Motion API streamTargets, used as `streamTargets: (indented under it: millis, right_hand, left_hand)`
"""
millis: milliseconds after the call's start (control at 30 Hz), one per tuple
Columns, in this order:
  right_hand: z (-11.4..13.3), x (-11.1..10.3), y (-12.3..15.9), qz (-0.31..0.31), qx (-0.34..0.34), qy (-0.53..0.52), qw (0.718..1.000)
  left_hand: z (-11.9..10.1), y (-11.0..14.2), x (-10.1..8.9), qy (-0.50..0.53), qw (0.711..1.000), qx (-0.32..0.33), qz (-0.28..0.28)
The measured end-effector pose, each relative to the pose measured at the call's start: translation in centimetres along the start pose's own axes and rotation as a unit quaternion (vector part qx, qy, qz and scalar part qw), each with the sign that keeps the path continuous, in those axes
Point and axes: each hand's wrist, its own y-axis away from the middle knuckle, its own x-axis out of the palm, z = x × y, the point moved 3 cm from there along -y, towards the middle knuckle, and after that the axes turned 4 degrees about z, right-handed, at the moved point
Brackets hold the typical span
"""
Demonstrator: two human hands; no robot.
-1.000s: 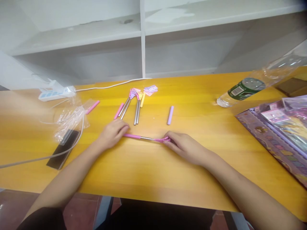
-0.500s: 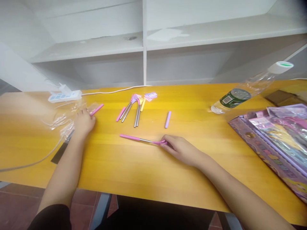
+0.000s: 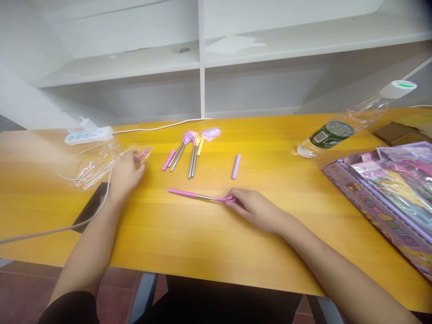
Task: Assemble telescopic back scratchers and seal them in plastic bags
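My right hand (image 3: 251,204) pinches the pink hand-shaped head of a telescopic back scratcher (image 3: 205,197); its thin metal rod and pink handle point left along the tabletop. On the left, my left hand (image 3: 126,175) has its fingers bent over a clear plastic wrapper (image 3: 148,151), thumb apart. Something pink shows inside the wrapper, partly hidden by the fingers. Between the hands and farther back lie several back scratchers (image 3: 184,146) with purple and yellow heads and bare metal rods. Beside them are a pink handle (image 3: 169,160), a yellow handle (image 3: 201,146) and a purple handle (image 3: 236,166).
Crumpled clear wrappers (image 3: 89,173) and a white power strip (image 3: 88,135) lie at left, near a dark flat object (image 3: 92,207) crossed by a cable. Small printed cards (image 3: 211,133) lie at the back. A water bottle (image 3: 332,134) and a purple box (image 3: 371,216) of packaged goods occupy the right.
My left hand has moved a little right, uncovering more of the dark flat object. Less of the pink piece beside it shows, now under clear plastic. My right hand keeps still.
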Motion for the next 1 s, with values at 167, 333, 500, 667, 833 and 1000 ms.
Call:
streamTargets:
  millis: [167, 333, 500, 667, 833, 1000]
  right_hand:
    - [-0.2, -0.2, -0.2, -0.013, -0.015, -0.069, 0.997]
    - [-1.3, -0.6, -0.5, -0.067, -0.062, -0.239, 0.967]
    - [-2.5, -0.2, -0.9, -0.122, -0.032, -0.484, 0.866]
    - [-2.4, 0.0, -1.3, -0.161, 0.015, -0.573, 0.804]
    - [-1.6, 0.8, -1.9, -0.178, 0.055, -0.577, 0.796]
    - [-0.2, 3.0, -2.4, -0.064, 0.038, -0.631, 0.772]
  left_hand:
    - [-2.9, 1.7, -2.2, 0.256, 0.963, 0.067, 0.055]
    - [-7.0, 3.2, -3.5, 0.627, 0.767, 0.015, 0.135]
    - [-13.6, 3.9, -1.9, 0.754, 0.621, -0.103, 0.188]
    - [-16.9, 3.9, 4.4, 0.8, 0.537, -0.198, 0.183]
    - [-16.5, 3.5, 7.8, 0.829, 0.496, -0.187, 0.176]
    - [-16.3, 3.6, 7.5, 0.842, 0.481, -0.147, 0.196]
